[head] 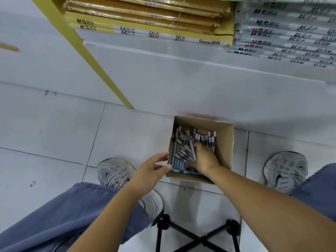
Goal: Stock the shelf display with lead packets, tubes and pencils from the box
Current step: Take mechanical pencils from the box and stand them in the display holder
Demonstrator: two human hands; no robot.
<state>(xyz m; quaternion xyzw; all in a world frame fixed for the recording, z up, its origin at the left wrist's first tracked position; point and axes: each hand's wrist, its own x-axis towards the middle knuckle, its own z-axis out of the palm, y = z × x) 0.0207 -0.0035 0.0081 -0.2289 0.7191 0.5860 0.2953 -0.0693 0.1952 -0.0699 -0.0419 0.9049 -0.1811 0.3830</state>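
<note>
A small open cardboard box (224,142) stands on the floor tiles in front of the shelf unit. Several grey and lilac lead tubes (181,148) lie in a loose heap inside it. My right hand (204,159) is inside the box on the heap, back upward, with its fingers curled down around some tubes. My left hand (152,169) is outside the box at its left wall. Its fingers are relaxed, and the thumb tip touches the box's near-left corner. It holds nothing.
The white shelf base (181,79) with a yellow upright (94,66) rises behind the box, stacked with yellow A4 paper packs (145,20) and grey B5 packs (283,33). My shoes (116,173) flank the box. Black folding stool legs (198,237) are below me.
</note>
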